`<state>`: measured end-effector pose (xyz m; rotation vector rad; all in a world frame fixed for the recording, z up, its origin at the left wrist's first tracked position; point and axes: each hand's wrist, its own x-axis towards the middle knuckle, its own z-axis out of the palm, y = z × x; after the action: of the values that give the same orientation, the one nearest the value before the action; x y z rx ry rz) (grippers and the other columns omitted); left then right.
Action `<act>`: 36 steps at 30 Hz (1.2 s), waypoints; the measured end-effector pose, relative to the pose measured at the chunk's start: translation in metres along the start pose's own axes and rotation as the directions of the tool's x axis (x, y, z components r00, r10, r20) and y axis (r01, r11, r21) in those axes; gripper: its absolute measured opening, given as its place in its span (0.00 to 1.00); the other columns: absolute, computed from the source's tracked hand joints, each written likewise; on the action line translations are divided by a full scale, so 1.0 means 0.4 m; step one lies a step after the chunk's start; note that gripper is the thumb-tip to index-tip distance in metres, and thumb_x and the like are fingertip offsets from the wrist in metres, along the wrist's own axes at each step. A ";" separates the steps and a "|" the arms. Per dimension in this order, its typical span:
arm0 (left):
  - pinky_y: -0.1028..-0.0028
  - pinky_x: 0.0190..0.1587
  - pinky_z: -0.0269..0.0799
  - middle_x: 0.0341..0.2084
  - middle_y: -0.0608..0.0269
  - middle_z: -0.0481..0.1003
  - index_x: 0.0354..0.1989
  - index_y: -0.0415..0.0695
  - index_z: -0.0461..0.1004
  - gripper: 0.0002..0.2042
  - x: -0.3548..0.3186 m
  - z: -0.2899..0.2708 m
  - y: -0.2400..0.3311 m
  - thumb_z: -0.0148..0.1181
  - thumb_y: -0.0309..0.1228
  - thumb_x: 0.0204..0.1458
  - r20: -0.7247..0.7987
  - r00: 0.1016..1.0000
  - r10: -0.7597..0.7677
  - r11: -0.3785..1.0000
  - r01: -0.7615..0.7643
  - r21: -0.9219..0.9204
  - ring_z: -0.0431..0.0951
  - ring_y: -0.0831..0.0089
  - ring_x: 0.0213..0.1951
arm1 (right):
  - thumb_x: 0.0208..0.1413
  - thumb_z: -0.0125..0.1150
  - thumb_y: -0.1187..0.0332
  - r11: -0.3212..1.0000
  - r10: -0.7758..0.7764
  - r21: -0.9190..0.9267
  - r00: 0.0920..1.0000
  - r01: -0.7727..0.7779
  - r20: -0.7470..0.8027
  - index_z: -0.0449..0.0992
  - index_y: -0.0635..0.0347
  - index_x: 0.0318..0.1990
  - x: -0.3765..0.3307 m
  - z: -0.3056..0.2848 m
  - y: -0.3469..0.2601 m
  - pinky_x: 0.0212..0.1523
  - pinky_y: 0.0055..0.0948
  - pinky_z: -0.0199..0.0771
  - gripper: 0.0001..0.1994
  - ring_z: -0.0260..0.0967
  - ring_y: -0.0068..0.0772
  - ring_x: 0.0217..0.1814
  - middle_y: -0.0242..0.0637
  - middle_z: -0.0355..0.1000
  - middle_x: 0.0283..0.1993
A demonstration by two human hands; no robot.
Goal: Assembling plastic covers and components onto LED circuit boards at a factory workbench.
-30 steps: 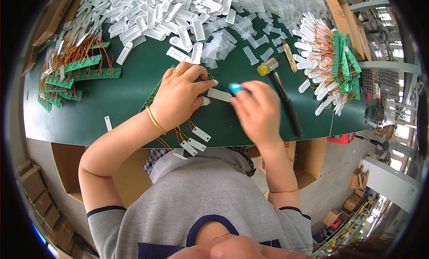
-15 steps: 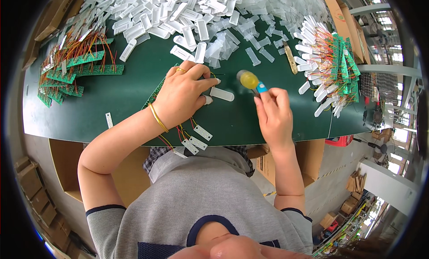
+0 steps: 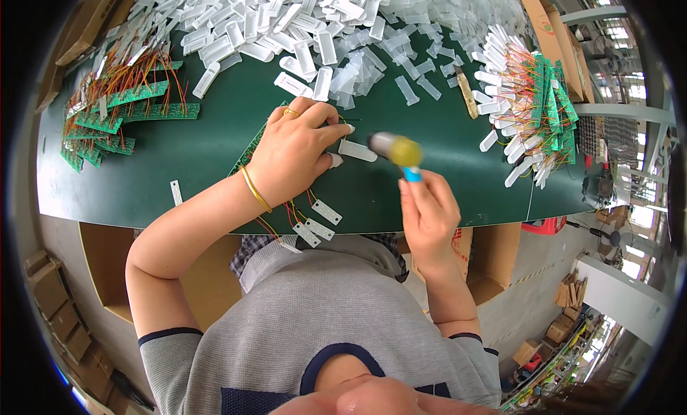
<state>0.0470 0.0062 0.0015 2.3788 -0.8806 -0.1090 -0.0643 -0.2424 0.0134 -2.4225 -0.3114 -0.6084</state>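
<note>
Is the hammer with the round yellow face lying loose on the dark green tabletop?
No, the right hand holds the hammer, whose blurred head shows near the end of the flat white plastic strip.

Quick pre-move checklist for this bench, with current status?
1. Hammer held in right hand: ok.
2. Left hand at the left end of the white plastic piece: ok; firmness of hold, cannot tell.
3. Left hand apart from hammer head in this view: ok.
4. Hammer head touching the piece: cannot tell, blurred.
5. Wired plates all fully on the green table: not ok, one lies past the near edge.
</note>
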 end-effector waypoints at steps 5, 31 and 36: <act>0.55 0.66 0.69 0.53 0.67 0.76 0.58 0.51 0.86 0.26 -0.002 -0.001 -0.003 0.76 0.27 0.45 -0.007 1.000 -0.005 1.000 0.005 0.019 0.74 0.62 0.63 | 0.61 0.74 0.76 0.995 0.021 -0.100 0.988 -0.006 0.156 0.87 0.60 0.44 -0.029 -0.021 0.045 0.35 0.38 0.81 0.06 0.80 0.41 0.36 0.37 0.81 0.40; 0.57 0.61 0.70 0.48 0.65 0.77 0.61 0.53 0.85 0.25 -0.012 -0.055 -0.094 0.75 0.32 0.52 -0.129 0.989 -0.078 0.987 0.095 0.130 0.75 0.60 0.57 | 0.54 0.76 0.70 0.891 -0.376 -0.171 0.895 0.421 0.241 0.85 0.54 0.40 0.337 0.247 0.113 0.64 0.43 0.75 0.08 0.76 0.40 0.60 0.30 0.81 0.48; 0.56 0.61 0.71 0.51 0.65 0.78 0.60 0.51 0.85 0.24 -0.029 -0.073 -0.092 0.73 0.27 0.51 -0.141 0.988 -0.058 0.987 0.077 0.138 0.75 0.59 0.60 | 0.54 0.77 0.69 0.904 -0.310 -0.206 0.907 0.374 0.284 0.85 0.54 0.42 0.350 0.233 0.130 0.64 0.43 0.75 0.09 0.76 0.40 0.58 0.31 0.80 0.45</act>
<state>0.0667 0.0501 0.0034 2.5156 -0.7663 0.0923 0.1082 -0.2154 -0.0097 -2.7220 -0.8277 -0.5224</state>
